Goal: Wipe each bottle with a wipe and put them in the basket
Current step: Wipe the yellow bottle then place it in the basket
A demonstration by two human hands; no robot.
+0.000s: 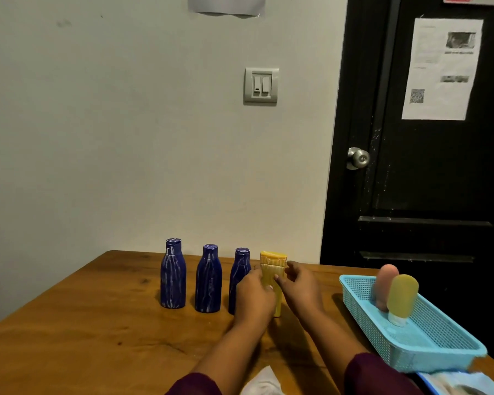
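Hands meet at the yellow bottle (272, 276), which stands upright on the bench (83, 323) at the right end of a row.
- Left hand (254, 297): fingers curled round the bottle body.
- Right hand (301, 286): fingers bent, fingertips at the bottle's right side just below the cap. Whether it grips or only touches cannot be told.
- Neither hand shows a wipe. A crumpled white wipe (264, 382) lies at the near edge of the bench, between the forearms.

Progress, judged from the layout:
- Done: 2 items stand in the basket (439, 356), a pink bottle (385, 283) and an olive tube (402, 295) resting on its white cap.
- Left: 4 items on the bench, namely the yellow bottle and 3 blue bottles (208, 280) to its left. Whether the yellow bottle has been wiped cannot be told.

Materials and shapes:
- Blue bottles: round shoulders, narrow necks, flat caps; dark blue streaked with white, probably plastic.
- Yellow bottle: flattened body, ribbed band under a wide cap.
- Basket: light blue plastic, rectangular, with fine mesh walls and a flared rim.
- Bench: brown wood with visible grain and a slight sheen.
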